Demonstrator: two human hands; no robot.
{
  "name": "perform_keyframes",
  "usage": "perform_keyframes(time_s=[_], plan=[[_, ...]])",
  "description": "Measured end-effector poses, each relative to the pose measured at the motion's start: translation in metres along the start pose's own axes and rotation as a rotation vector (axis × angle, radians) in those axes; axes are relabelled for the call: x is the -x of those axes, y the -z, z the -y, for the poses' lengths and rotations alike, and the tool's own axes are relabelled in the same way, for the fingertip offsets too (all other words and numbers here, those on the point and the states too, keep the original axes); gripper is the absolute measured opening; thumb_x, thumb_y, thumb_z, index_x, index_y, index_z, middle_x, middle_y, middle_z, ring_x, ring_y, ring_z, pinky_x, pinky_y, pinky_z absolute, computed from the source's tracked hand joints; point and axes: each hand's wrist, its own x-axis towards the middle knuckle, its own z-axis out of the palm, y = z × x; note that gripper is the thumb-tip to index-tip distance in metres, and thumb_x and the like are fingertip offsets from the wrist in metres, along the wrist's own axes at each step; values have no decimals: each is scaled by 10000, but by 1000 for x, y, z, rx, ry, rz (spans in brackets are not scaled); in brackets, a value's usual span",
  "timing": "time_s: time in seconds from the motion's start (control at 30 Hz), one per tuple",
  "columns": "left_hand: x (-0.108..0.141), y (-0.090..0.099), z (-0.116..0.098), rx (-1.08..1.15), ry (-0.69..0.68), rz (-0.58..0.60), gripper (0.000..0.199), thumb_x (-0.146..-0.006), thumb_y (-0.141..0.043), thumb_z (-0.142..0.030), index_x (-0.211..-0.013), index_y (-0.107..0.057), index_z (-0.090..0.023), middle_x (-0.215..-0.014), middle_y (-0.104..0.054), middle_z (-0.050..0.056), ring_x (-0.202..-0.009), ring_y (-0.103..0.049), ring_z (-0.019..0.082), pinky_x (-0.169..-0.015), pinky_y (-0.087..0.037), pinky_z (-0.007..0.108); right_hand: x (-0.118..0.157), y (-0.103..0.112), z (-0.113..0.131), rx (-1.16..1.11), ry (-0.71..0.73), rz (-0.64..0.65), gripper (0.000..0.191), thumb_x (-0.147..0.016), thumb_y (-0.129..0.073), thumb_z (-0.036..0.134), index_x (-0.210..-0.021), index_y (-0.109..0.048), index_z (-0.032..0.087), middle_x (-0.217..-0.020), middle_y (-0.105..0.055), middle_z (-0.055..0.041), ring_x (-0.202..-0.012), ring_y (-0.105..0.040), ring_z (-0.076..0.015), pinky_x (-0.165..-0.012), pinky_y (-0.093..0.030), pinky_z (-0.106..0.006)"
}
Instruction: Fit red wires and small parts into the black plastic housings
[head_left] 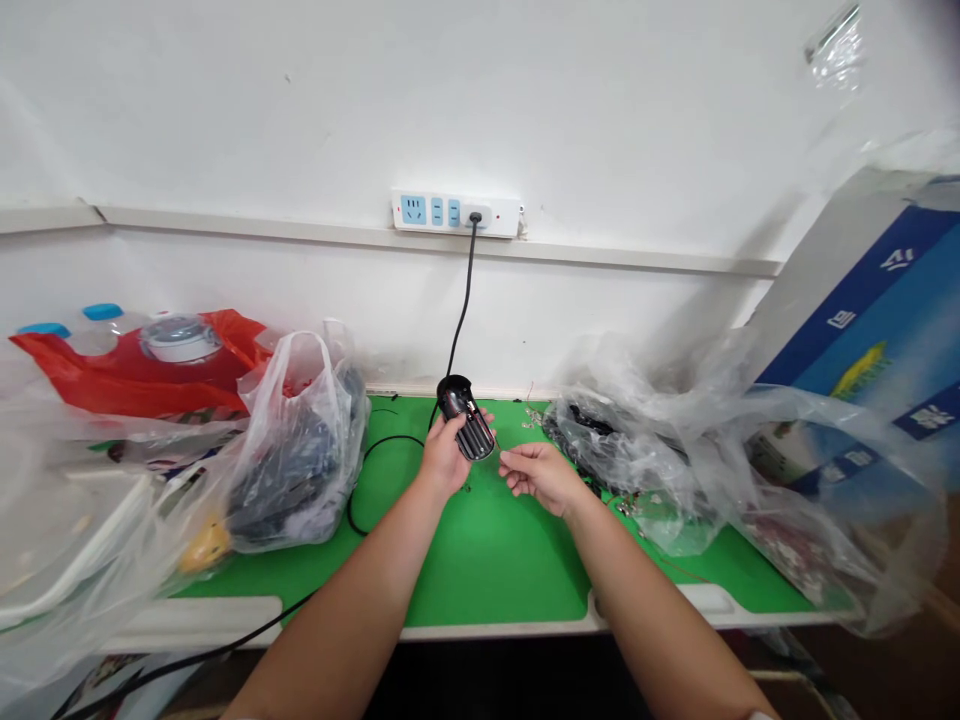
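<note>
Black casing (pixel 474 436), long axis away-left

No word or number can be read clearly. The blue-and-white box (pixel 904 335) at three o'clock carries white characters (pixel 898 259) on a dark blue band, toward the box's one o'clock and eleven o'clock, too blurred to make out. Slanted yellow-green lettering (pixel 860 371) at its middle is illegible, as are white marks (pixel 930 418) on a second dark band toward its four o'clock.
</note>
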Motion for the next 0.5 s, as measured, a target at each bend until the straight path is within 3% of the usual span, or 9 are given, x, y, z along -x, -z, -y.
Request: perform_keyframes(time_s=[0.2,0.5], plan=[[-6,4,4,-65,-48,-79,332,-684,-645,-215,-999,-574,-141,-903,-688,102,-881,-662,240,-757,-516,363,0,-3,2,243,196,-118,313,-681,-689,433,-611,-620,136,-461,-542,23,-398,-458,-75,-421,-360,-214],[-3,4,-1,-115,4,-89,328,-626,-659,-239,-926,-561,-151,-805,-662,49,-729,-678,238,-633,-529,349,4,-1,5,438,198,-26,295,-775,-573,388,-588,-577,159,-446,-497,36,-379,-418,-74,-402,-316,-205]])
